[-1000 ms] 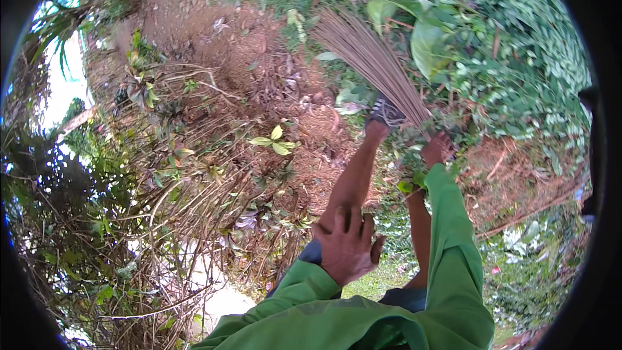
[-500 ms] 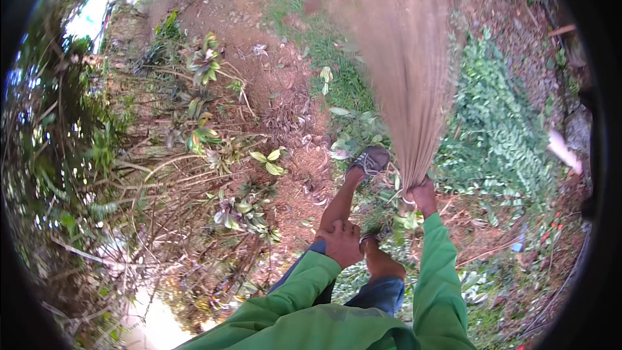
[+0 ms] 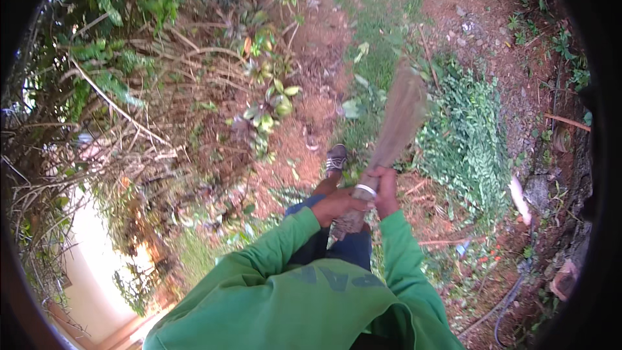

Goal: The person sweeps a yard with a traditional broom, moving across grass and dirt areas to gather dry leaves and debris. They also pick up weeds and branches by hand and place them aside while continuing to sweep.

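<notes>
A bundled stick broom (image 3: 400, 110) slants across the middle of the view, its bristle tips pointing away and to the right. A pale ring (image 3: 366, 190) binds it near its thick butt end. My right hand (image 3: 386, 191) is wrapped around the sticks just beyond the ring. At the butt, on the near side of the ring, my left hand (image 3: 340, 205) grips the bundle. Some of its fingers are hidden behind the broom. Both arms are in green sleeves.
A heap of cut green leaves (image 3: 466, 142) lies right of the broom. Dry branches (image 3: 194, 65) and leafy plants (image 3: 265, 110) crowd the left. A pale wall (image 3: 97, 266) stands at lower left. Near the right edge are stones (image 3: 538, 191) and a cable (image 3: 508, 298).
The broom has swung from upright, bristles close and spread, to lower and slanted. My left hand has moved from my knee onto its butt end. The view has shifted too.
</notes>
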`<state>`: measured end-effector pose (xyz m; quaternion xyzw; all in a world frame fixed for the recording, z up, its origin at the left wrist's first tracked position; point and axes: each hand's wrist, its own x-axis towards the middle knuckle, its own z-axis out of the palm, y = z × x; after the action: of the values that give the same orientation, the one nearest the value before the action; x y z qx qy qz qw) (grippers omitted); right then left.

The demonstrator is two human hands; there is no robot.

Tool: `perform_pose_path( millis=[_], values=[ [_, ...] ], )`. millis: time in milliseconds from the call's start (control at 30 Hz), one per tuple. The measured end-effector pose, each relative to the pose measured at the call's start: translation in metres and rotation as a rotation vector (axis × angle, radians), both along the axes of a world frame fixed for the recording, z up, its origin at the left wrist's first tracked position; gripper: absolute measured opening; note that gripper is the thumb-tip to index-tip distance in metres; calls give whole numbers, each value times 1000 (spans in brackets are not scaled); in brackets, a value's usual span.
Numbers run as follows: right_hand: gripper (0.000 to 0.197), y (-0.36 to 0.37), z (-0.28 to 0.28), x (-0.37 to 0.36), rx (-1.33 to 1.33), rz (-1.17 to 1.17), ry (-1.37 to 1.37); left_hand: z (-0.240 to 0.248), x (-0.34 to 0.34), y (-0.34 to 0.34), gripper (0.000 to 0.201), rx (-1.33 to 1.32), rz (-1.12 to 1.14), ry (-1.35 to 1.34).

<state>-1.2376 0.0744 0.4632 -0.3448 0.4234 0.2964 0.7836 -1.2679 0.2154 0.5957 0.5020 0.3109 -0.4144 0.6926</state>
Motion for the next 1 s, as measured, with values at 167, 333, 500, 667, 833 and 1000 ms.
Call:
perform_pose_path(
  millis=[167,333,500,667,833,1000],
  values=[
    [19,81,23,-71,67,431,99,-19,-96,59,43,-203,203,313],
    [16,138,39,-190,290,956,-15,36,-194,97,31,26,523,441],
    [28,186,-16,-266,500,1338,-142,-23,-216,123,28,-7,910,524],
    [27,193,-149,-176,-67,1134,-1119,-113,-149,152,19,-322,779,415],
    [62,193,15,-36,-152,868,-101,-26,-56,144,33,-227,680,303],
    [57,173,65,-91,-47,869,-221,44,-100,125,44,-64,589,331]
  ],
)
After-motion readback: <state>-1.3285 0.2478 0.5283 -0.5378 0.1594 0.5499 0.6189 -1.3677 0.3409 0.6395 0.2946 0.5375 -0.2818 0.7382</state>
